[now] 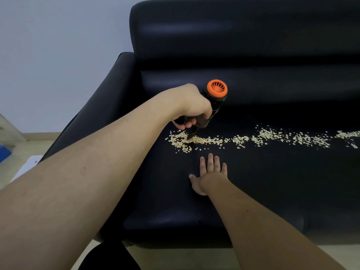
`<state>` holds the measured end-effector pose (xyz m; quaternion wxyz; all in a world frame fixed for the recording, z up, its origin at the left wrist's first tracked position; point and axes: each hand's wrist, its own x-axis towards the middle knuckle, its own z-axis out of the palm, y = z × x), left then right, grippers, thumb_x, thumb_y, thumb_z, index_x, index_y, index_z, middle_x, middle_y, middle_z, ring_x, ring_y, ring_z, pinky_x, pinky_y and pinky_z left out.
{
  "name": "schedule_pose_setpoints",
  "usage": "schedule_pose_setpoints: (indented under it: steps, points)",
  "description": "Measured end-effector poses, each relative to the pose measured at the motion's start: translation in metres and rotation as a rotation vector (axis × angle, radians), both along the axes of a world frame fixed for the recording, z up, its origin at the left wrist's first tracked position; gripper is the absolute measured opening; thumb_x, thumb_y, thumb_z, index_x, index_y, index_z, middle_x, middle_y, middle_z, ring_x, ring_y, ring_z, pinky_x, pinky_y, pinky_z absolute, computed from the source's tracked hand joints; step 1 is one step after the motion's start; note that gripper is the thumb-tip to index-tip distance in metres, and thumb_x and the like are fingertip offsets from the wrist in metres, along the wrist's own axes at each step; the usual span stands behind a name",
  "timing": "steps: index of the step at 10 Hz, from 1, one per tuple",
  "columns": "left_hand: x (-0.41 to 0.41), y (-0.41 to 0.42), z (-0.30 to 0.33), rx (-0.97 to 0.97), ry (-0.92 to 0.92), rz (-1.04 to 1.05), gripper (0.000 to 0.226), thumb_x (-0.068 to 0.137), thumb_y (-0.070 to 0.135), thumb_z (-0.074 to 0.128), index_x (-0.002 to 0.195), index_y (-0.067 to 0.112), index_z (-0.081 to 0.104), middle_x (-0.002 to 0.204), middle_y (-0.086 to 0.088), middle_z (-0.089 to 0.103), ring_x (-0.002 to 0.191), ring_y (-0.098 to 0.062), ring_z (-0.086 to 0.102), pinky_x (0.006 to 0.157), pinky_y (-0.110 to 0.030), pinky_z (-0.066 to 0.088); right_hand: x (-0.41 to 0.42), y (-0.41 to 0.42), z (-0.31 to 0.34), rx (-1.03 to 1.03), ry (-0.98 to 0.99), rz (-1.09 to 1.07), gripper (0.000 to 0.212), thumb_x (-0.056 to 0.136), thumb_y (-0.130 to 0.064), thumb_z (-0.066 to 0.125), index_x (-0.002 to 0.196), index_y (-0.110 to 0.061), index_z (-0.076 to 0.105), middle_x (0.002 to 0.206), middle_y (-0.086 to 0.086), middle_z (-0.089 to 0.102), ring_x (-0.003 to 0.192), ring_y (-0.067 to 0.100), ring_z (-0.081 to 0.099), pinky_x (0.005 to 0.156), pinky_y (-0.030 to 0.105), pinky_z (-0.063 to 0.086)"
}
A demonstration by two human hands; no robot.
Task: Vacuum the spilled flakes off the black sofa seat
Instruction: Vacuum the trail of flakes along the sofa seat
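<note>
A band of pale flakes point(263, 138) runs across the black sofa seat point(272, 182) from left of centre to the right edge of view. My left hand point(191, 106) grips the handle of a small black handheld vacuum with an orange rear vent point(216, 89). Its narrow nozzle points down and its tip touches the left end of the flakes. My right hand point(209, 175) lies flat on the seat with fingers straight, just in front of the flakes and apart from them.
The sofa's backrest point(243, 32) rises behind the seat and its left armrest point(101, 106) slopes down toward me. Beyond the armrest lie pale floor, a white object point(29, 162) and a blue item point(3, 154).
</note>
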<state>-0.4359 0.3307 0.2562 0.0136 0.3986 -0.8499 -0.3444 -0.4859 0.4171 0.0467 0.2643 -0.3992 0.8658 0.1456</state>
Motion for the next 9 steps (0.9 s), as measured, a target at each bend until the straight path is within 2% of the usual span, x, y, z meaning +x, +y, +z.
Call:
schedule_pose_setpoints:
  steps: [9]
  points:
    - [-0.016, 0.015, 0.002, 0.013, 0.003, -0.035, 0.022, 0.086, 0.018, 0.067, 0.098, 0.0, 0.066, 0.065, -0.01, 0.061, 0.044, -0.018, 0.052, 0.046, -0.026, 0.05, -0.002, 0.002, -0.005, -0.032, -0.009, 0.004, 0.08, 0.103, -0.061, 0.017, 0.154, -0.019, -0.026, 0.158, 0.008, -0.039, 0.147, 0.029, -0.033, 0.121, 0.052, -0.015]
